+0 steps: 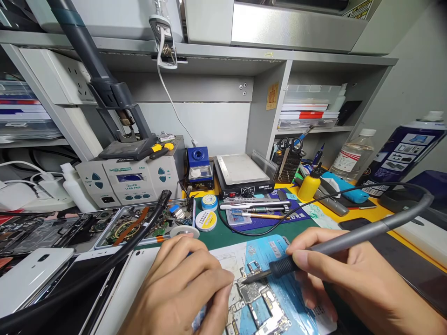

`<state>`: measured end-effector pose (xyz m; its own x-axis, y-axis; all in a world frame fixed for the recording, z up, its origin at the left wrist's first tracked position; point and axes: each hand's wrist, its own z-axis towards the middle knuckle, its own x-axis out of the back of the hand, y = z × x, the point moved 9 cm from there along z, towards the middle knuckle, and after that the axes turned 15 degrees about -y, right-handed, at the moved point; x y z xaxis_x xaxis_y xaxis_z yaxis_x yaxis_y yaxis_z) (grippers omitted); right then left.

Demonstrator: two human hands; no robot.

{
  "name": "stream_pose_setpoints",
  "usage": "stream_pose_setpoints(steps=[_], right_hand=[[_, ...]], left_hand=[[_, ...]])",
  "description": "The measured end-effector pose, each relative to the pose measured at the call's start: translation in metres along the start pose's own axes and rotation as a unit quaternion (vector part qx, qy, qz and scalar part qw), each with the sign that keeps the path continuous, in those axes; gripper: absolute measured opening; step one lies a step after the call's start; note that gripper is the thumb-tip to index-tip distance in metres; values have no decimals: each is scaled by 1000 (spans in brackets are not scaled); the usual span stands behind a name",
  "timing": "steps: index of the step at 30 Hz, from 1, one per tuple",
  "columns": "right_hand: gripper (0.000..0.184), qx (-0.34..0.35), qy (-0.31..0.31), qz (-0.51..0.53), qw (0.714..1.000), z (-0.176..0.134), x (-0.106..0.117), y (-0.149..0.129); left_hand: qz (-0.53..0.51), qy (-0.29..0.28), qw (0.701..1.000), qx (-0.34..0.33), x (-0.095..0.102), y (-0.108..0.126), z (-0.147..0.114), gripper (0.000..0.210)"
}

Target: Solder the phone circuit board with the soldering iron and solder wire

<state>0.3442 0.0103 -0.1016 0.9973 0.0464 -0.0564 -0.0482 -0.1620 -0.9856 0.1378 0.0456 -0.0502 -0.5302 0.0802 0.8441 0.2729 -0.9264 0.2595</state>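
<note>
My right hand [370, 279] grips a soldering iron [342, 242] by its black ribbed sleeve. The pointed tip reaches left over a phone circuit board [252, 293], close to a silver chip area; whether it touches cannot be told. Beneath the board lies a blue and white printed packet [270, 246]. My left hand [181, 288] is beside the board on the left, thumb and forefinger pinched together near the iron's tip. What the pinch holds, if anything, is hidden by the fingers.
Behind stand a hot air station [131, 181], a soldering station [199, 170] and a heating plate [244, 172]. A black hose [104, 260] crosses the left side above phones [35, 274]. Tweezers [251, 204], round tins [206, 221] and a yellow bottle [309, 185] sit nearby.
</note>
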Motion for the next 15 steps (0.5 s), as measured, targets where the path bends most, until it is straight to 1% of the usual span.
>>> stream_pose_setpoints(steps=[6,8,11,15], right_hand=[[21,-2,15,11,1000,-1,3,0],[24,-3,9,0,1000,0,2,0],[34,-8,-3,-17,1000,0,2,2],[29,-3,3,-11,1000,-1,5,3]], left_hand=[[15,-6,1000,-4,2,1,2,24],[19,-5,1000,-7,2,2,2,24],[20,-2,1000,-9,3,2,2,25],[15,0,1000,-12,3,2,2,26]])
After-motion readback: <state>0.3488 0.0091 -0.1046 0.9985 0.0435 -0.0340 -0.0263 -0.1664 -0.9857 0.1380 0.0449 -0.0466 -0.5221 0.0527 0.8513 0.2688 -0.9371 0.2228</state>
